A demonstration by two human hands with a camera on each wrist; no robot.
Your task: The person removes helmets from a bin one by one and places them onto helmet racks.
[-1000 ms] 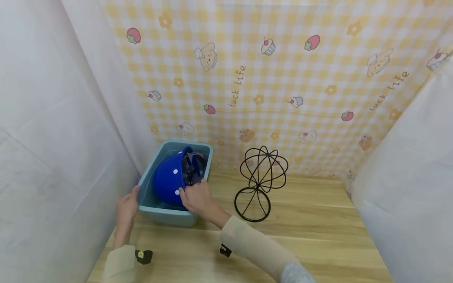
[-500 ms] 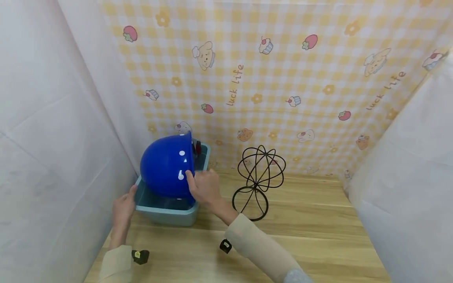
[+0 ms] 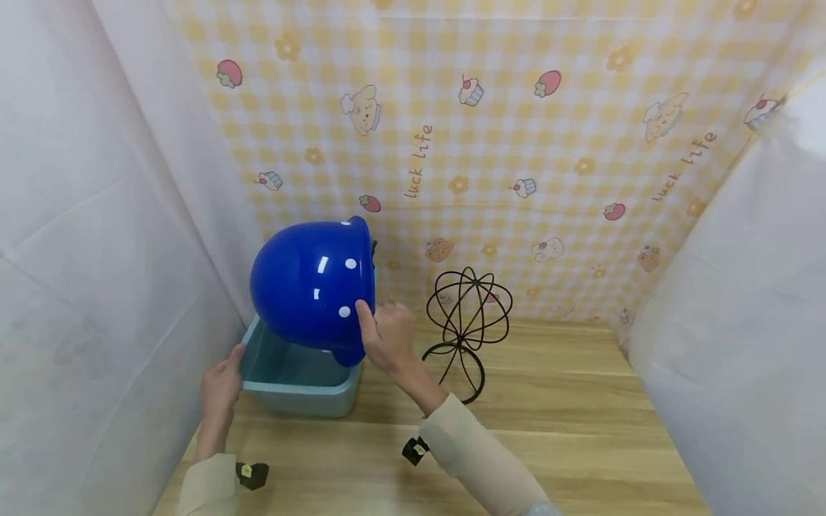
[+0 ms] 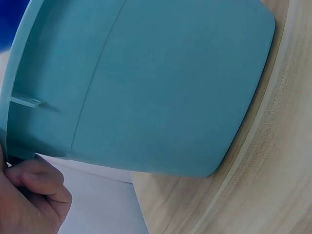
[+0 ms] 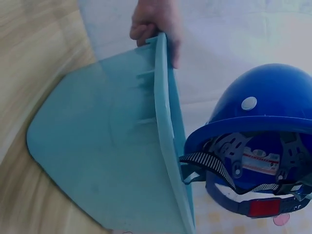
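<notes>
Blue helmet (image 3: 310,283) is on its side above the mouth of the light-blue tub (image 3: 300,403), crown to the left, open underside to the right in the head view. Right hand (image 3: 390,335) grips its brim: thumb flat on the outer shell just beside a white rivet (image 3: 345,312), other fingers bent, their tips hidden. The shell lies to the left of these fingers. Whether the lower brim touches the tub rim: cannot tell.

Left hand (image 3: 221,387) grasps the tub at its near left corner, thumb at the rim, fingers curled below it; well apart from the helmet. Tub stands on the wood-grain table (image 3: 548,408). Black wire stand (image 3: 460,342) is upright to the right of the right hand, its base ring partly behind the wrist.

Markings: a white and red label (image 5: 261,161) inside the shell, print too blurred to read. Red patch (image 5: 264,207) on the headband, no legible lettering. Striped strap (image 5: 214,165) hangs across the opening. Checked backdrop (image 3: 497,143) reads "luck life", twice.
</notes>
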